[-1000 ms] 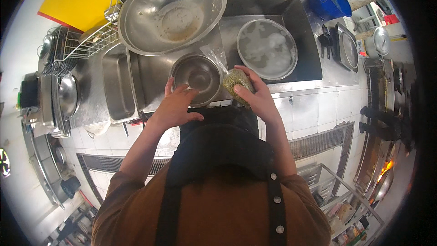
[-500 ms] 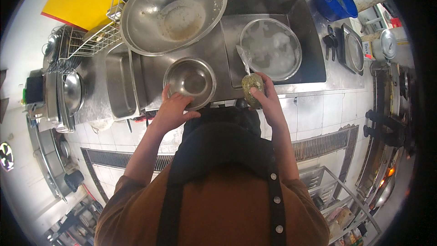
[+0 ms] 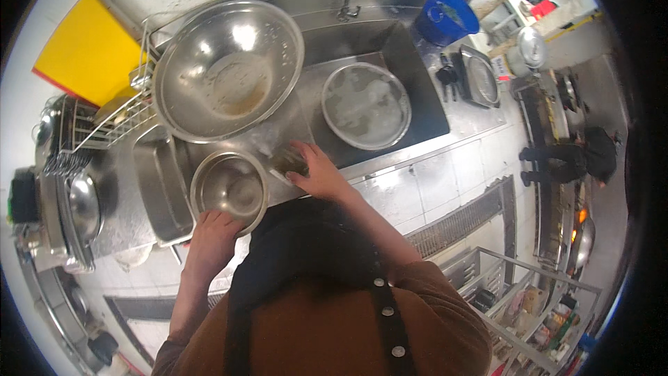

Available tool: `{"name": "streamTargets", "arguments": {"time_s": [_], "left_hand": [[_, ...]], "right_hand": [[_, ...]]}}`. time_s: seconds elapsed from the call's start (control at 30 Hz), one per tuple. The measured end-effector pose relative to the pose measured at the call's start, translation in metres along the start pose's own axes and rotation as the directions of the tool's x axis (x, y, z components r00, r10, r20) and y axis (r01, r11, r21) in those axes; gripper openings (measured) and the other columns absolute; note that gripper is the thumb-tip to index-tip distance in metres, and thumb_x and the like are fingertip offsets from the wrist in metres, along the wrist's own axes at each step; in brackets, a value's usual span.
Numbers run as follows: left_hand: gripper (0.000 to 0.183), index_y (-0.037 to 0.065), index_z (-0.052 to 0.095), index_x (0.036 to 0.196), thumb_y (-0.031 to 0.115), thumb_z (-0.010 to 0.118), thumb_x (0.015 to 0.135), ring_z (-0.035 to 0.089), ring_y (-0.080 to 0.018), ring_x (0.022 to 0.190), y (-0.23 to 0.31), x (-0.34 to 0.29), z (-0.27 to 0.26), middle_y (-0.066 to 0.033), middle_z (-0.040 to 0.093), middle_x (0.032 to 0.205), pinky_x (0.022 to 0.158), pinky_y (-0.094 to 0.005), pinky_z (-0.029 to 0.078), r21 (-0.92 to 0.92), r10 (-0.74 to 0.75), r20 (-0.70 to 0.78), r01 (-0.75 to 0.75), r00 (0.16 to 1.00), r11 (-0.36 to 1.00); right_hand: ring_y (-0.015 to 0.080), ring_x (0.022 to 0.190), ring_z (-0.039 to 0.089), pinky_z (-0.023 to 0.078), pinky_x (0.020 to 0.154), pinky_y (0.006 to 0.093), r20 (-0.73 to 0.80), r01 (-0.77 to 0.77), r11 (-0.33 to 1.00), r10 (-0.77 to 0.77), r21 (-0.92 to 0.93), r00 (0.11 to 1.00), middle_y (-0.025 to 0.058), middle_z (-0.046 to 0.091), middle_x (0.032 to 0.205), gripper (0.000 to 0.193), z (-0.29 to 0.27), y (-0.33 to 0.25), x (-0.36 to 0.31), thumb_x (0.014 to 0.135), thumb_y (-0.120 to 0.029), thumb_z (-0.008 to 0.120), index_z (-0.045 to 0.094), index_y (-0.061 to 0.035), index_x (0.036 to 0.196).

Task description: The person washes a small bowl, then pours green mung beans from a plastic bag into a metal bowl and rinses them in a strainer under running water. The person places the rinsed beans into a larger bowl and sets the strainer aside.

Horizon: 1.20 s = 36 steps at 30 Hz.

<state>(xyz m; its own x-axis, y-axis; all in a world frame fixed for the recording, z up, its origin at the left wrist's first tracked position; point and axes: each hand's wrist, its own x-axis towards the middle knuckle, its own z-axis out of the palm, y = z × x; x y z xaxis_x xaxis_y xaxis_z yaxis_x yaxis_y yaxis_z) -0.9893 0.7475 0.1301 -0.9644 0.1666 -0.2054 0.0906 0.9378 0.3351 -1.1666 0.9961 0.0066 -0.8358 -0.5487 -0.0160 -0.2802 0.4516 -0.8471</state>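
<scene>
A small stainless steel bowl (image 3: 224, 175) rests on the metal counter, and nothing shows inside it. My left hand (image 3: 214, 235) is at its near rim, fingers curled over the edge. Just right of the bowl, a clear plastic bag of small green grains, like mung beans (image 3: 287, 160), is in my right hand (image 3: 321, 175). The bag is blurred by motion, and my fingers close round its right side. Behind the small bowl stands a very large steel bowl (image 3: 188, 90) with a little cloudy residue at the bottom.
A round basin (image 3: 367, 106) of foamy, cloudy water sits in the sink (image 3: 431, 97), below a tap (image 3: 349, 1). A rectangular steel pan (image 3: 149, 167) and wire rack (image 3: 115, 129) stand left. A blue bucket (image 3: 449, 17) is back right; another person (image 3: 581, 160) stands far right.
My right hand has carried the bag leftward from in front of the sink to beside the small bowl. My left hand stays at the bowl's rim. The whole view has shifted and tilted.
</scene>
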Motion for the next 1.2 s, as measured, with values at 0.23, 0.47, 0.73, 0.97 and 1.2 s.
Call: {"name": "streamTargets", "arguments": {"time_s": [0.23, 0.47, 0.73, 0.97, 1.2], "left_hand": [[0.018, 0.013, 0.078, 0.100, 0.009, 0.075, 0.084, 0.063, -0.0287, 0.105, -0.006, 0.013, -0.032, -0.0055, 0.067, 0.097, 0.101, -0.0440, 0.047, -0.032, 0.144, -0.024, -0.145, 0.989, 0.989], [0.031, 0.013, 0.076, 0.107, 0.006, 0.072, 0.077, 0.060, -0.0280, 0.107, 0.025, 0.058, -0.066, -0.0065, 0.061, 0.100, 0.099, -0.0440, 0.049, -0.029, 0.273, -0.043, -0.274, 0.961, 0.961], [0.039, 0.007, 0.076, 0.103, -0.002, 0.073, 0.066, 0.062, -0.0315, 0.099, 0.104, 0.142, -0.063, -0.0082, 0.062, 0.098, 0.085, -0.0446, 0.051, -0.242, 0.239, 0.066, -0.217, 0.969, 0.946], [0.027, 0.002, 0.073, 0.099, 0.007, 0.085, 0.075, 0.059, -0.0376, 0.089, 0.180, 0.215, -0.028, -0.0128, 0.063, 0.092, 0.078, -0.0464, 0.048, -0.267, -0.026, 0.069, 0.044, 0.997, 0.963], [0.033, -0.001, 0.072, 0.113, 0.025, 0.072, 0.094, 0.063, -0.0406, 0.110, 0.170, 0.312, 0.012, -0.0193, 0.067, 0.110, 0.095, -0.0471, 0.050, -0.352, -0.161, 0.129, 0.197, 0.978, 0.915]], "right_hand": [[0.0289, 0.118, 0.065, 0.056, 0.097, 0.0401, -0.264, -0.115, 0.985, 0.078, -0.129, 0.961, 0.0183, 0.060, 0.142, 0.064, -0.071, 0.055, 0.069, 0.093, -0.024, 0.076, 0.053, -0.0040, 0.149], [0.0197, 0.102, 0.069, 0.061, 0.074, 0.0348, -0.383, -0.204, 0.963, 0.257, 0.175, 0.887, 0.0125, 0.068, 0.123, 0.065, -0.181, 0.123, 0.187, 0.090, -0.026, 0.078, 0.056, -0.0010, 0.146], [0.0319, 0.118, 0.068, 0.056, 0.094, 0.0421, -0.378, -0.124, 0.992, 0.101, -0.037, 0.920, 0.0262, 0.066, 0.133, 0.083, -0.238, 0.174, 0.336, 0.092, -0.049, 0.072, 0.050, 0.0025, 0.152], [0.0419, 0.134, 0.056, 0.046, 0.110, 0.0545, -0.295, 0.081, 0.991, -0.111, -0.111, 0.949, 0.0204, 0.060, 0.146, 0.058, -0.242, 0.183, 0.315, 0.105, -0.047, 0.053, 0.061, -0.0032, 0.142], [0.0432, 0.121, 0.061, 0.056, 0.100, 0.0481, -0.044, 0.220, 0.867, -0.267, -0.447, 0.963, 0.0108, 0.043, 0.161, 0.049, -0.251, 0.213, 0.308, 0.103, -0.049, 0.058, 0.063, -0.0223, 0.144]]}}
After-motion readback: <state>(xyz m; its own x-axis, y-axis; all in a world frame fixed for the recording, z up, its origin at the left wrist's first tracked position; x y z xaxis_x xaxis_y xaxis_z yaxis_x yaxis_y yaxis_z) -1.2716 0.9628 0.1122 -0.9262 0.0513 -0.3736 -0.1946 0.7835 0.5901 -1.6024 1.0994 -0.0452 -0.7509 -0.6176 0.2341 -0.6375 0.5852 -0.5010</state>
